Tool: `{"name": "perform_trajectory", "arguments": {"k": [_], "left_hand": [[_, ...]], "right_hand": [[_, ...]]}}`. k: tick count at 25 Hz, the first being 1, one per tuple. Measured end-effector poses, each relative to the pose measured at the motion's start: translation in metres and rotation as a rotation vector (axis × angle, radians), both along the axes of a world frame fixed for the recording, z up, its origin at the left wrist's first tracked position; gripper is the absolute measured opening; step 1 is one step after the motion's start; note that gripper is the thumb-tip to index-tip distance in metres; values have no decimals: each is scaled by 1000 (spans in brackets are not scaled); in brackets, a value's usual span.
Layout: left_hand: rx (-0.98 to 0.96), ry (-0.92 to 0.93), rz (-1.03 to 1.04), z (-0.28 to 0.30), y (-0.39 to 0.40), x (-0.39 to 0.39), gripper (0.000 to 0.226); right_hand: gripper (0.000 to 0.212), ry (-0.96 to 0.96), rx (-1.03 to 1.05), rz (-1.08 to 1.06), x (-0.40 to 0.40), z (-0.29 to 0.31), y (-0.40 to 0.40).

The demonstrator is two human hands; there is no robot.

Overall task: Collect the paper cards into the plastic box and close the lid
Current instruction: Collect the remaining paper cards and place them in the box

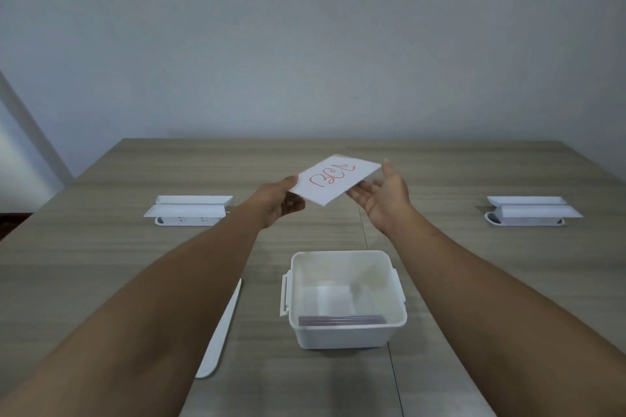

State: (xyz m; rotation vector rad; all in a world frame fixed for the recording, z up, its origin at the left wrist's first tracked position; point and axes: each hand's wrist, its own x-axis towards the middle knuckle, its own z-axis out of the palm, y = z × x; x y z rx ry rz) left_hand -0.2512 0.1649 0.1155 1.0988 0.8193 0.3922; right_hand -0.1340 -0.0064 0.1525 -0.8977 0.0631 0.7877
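Note:
A white paper card [333, 183] with red handwriting is held in the air above the far middle of the table. My left hand [277, 201] pinches its left corner. Under its right edge lies my right hand [382, 201], palm up with fingers spread; whether it touches the card I cannot tell. Nearer to me stands the white plastic box [345, 298], lid off, with several cards stacked flat along its near wall. The white lid [222, 325] lies on the table left of the box, partly hidden by my left forearm.
The wooden table [101, 264] has two open white socket boxes set into it, one at the left [189, 210] and one at the right [528, 211]. A seam runs down the tabletop past the box. A plain wall stands behind the far edge.

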Motion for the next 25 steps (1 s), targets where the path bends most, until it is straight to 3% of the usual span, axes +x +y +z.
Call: {"name": "perform_trajectory", "arguments": {"k": [3,6,8,10,13,18,21,25], "left_hand": [[109,-4,17,-7,-12,-17,25],[298,131,-90,-10,-19,-42,22],[529,253,-155,-5,-14,-52,38],[735,325,-73,7,-5,-53,57],[937,272,-21,27,3,-46,66],[918,127,-265,32,-17,-37,47],[995,147,-356,32,-24,-31,26],[994,158,-333,22,-29,-36,15]], "right_hand": [[25,-182,-180,105,-22,-4,9],[31,-376,-373,115,-30,-14,5],[34,-526,-476,119,-27,-17,-2],[41,-723,-605,174,-23,-19,-8],[39,-961,-725,277,-23,-18,-15],[36,-1247,-758,491,-26,-14,-20],[33,-1354,-793,536,-23,-14,-23],[22,-1414,-959,627,-12,-30,-42]]}}
